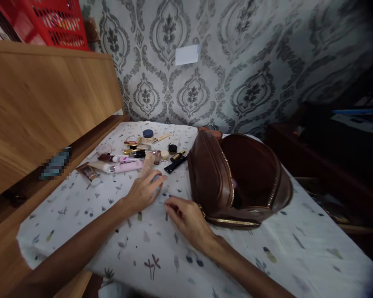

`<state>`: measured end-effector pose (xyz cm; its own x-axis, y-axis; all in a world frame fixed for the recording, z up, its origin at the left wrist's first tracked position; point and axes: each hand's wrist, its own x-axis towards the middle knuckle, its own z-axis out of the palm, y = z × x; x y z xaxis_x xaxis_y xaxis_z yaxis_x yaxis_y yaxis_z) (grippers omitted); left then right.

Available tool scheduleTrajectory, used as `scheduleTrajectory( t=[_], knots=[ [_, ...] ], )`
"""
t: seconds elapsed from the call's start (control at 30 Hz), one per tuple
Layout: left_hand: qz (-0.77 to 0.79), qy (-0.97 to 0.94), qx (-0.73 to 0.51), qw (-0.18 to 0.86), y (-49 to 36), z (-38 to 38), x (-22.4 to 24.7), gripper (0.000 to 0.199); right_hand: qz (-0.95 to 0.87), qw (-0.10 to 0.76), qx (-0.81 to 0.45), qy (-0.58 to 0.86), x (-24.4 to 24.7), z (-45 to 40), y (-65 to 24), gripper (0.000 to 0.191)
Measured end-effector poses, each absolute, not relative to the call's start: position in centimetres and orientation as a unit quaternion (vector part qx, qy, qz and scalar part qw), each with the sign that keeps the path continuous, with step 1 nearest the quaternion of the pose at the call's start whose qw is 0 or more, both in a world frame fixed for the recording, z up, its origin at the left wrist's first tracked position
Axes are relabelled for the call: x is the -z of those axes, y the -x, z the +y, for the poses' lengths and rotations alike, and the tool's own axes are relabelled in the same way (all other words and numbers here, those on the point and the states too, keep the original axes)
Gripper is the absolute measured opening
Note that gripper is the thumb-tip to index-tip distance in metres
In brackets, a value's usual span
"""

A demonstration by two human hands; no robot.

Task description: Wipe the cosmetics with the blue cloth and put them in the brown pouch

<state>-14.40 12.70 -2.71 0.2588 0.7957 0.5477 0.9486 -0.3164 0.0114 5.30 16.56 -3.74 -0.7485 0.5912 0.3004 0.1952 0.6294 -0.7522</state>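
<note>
My left hand (144, 191) is over the cloth, its fingers curled round a small light-blue item (157, 179) mostly hidden by them. Just behind its knuckles lies a peach tube (148, 161); whether the fingers touch it I cannot tell. My right hand (186, 219) is to the right and nearer me, fingers bent in toward the thumb, nothing visible in them. Close beside it stands a brown leather cosmetic bag (209, 174), unzipped with its lid spread; the inside is dark. Beyond my left hand lie a pink tube (127, 167), a black tube (175, 164) and a blue-lidded jar (148, 135).
The table has a white patterned cloth (174, 265). More cosmetics lie at its back left, including a brown tube (88, 174) and a black-lidded pot (172, 148). A wooden cabinet (49, 91) borders the left, with a red basket (60, 25) on top. Patterned wallpaper (192, 91) closes the back.
</note>
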Motion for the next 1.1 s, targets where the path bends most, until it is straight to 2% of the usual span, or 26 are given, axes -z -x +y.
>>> scheduleTrajectory(
  t=[0.13, 0.2, 0.27, 0.37, 0.47, 0.83, 1.1],
  knots=[
    [-0.605, 0.717, 0.335, 0.095, 16.3, 13.7, 2.5, 0.027, -0.737, 0.252, -0.559, 0.284, 5.3, 18.1, -2.1, 0.013],
    [-0.63, 0.686, 0.357, 0.08, 18.0, 14.8, 2.1, 0.027, -0.699, 0.258, -0.596, 0.3, 6.2, 18.5, -1.4, 0.014],
    [-0.677, 0.65, 0.334, 0.086, 20.1, 16.5, 1.7, 0.029, -0.694, 0.266, -0.6, 0.297, 6.8, 18.6, -1.4, 0.017],
    [-0.78, 0.595, 0.172, 0.093, 23.0, 19.4, 1.4, 0.039, -0.701, 0.273, -0.593, 0.285, 7.2, 18.5, -1.8, 0.02],
    [-0.8, 0.589, 0.088, 0.073, 24.2, 21.8, 1.7, 0.043, -0.709, 0.279, -0.586, 0.277, 7.3, 18.3, -2.1, 0.019],
    [-0.777, 0.626, -0.053, 0.045, 24.5, 23.8, 0.9, 0.042, -0.729, 0.273, -0.563, 0.278, 6.2, 18.1, -2.6, 0.012],
    [-0.773, 0.626, -0.085, 0.061, 23.6, 23.8, 0.3, 0.039, -0.751, 0.294, -0.519, 0.283, 5.9, 18.2, -2.8, 0.015]
  ],
)
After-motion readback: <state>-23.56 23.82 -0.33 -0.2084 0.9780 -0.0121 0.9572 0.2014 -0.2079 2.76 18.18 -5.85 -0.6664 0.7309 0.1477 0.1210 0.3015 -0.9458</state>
